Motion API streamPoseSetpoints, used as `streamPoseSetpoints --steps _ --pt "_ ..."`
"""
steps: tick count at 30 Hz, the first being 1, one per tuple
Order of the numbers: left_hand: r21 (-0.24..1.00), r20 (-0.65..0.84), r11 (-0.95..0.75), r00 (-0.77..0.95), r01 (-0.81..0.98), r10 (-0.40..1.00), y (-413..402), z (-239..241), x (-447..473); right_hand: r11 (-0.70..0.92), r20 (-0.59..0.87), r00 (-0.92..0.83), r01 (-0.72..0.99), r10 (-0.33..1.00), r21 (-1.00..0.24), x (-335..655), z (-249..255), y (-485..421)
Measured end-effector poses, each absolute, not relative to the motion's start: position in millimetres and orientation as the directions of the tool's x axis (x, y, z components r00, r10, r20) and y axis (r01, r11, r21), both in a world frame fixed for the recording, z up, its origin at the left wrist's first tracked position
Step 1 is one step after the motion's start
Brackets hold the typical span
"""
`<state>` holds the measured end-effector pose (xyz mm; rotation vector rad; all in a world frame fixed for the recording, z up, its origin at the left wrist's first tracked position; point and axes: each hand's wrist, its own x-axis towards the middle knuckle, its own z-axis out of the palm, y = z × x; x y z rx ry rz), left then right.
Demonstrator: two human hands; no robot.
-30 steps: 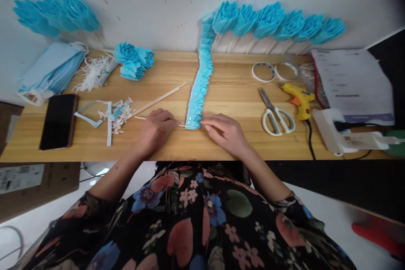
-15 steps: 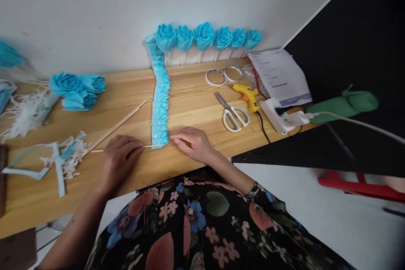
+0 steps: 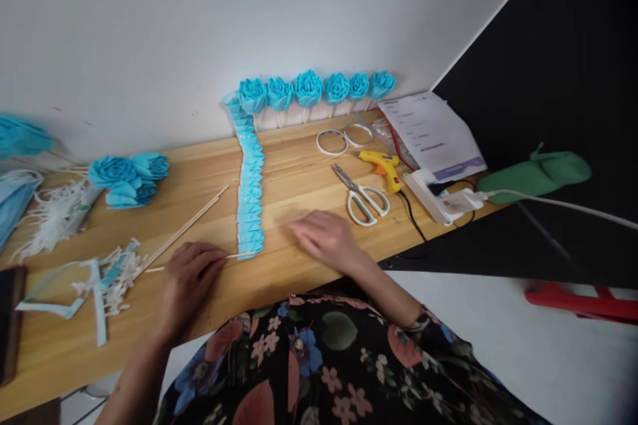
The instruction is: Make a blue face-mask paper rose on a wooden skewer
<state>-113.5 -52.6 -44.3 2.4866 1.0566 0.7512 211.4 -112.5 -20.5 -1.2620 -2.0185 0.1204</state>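
Seen from the head camera, a pale wall (image 3: 149, 26) rises behind a wood-grain table (image 3: 299, 166), with a dark panel (image 3: 573, 80) at the far right. The pleated blue strip (image 3: 250, 196) runs front to back along the table, its far end rising against the wall. At its near end, the left hand (image 3: 193, 279), just left of it, pinches a thin wooden stick (image 3: 235, 255) whose tip lies across the strip's lower edge. The right hand (image 3: 326, 239) is near the strip on its right, apart from it; the fingertips are blurred, so I cannot tell whether they are parted or pressed together.

Beside the strip's far end, to the right, six blue rosettes (image 3: 308, 87) on stems lean against the wall. Farther right of the strip are two tape rings (image 3: 318, 142), white-handled scissors (image 3: 353, 186), a yellow glue gun (image 3: 381, 161), a white power strip (image 3: 428, 196) and a printed sheet (image 3: 431, 129). Left of the strip lie two slender sticks (image 3: 187, 220), a cluster of blue rosettes (image 3: 117, 176), a bundle of white cords (image 3: 57, 216), pale scraps (image 3: 119, 279) and, well apart, a dark phone (image 3: 10, 322).
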Motion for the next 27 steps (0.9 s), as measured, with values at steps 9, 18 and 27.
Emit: streamPoseSetpoints --steps 9,18,27 --pt "0.518 0.331 -0.648 0.568 0.559 0.754 -55.7 -42.1 -108.2 -0.378 0.438 0.406 0.913 0.802 -0.155 358.5 -12.8 -133.9" --pt "0.5 0.36 -0.672 0.575 0.546 0.735 -54.3 -43.5 -106.1 -0.564 0.201 0.55 0.826 0.811 0.016 368.2 -21.7 -104.0" --pt "0.508 0.375 -0.674 0.567 0.536 0.734 -54.7 -44.1 -104.1 -0.289 0.392 0.623 0.715 0.677 -0.636 363.1 -0.6 -92.6"
